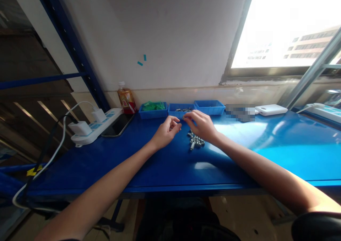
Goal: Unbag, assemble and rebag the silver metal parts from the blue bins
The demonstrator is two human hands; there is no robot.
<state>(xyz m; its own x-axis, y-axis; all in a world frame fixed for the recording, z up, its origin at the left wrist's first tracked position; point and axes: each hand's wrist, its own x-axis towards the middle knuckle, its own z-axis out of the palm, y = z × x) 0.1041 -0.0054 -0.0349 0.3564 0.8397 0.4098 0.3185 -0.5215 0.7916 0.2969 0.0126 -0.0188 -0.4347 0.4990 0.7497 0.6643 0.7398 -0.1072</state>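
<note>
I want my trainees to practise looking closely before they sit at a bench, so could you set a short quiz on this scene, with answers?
1. Multiple choice: what shows in the leftmost blue bin?
A) paper cups
B) green plastic
C) screwdrivers

2. True or false: a loose pile of small metal parts lies on the blue table, close to the right hand.

3. Count: how many blue bins stand in a row by the wall?

Key: 1. B. 2. True. 3. Three.
</note>
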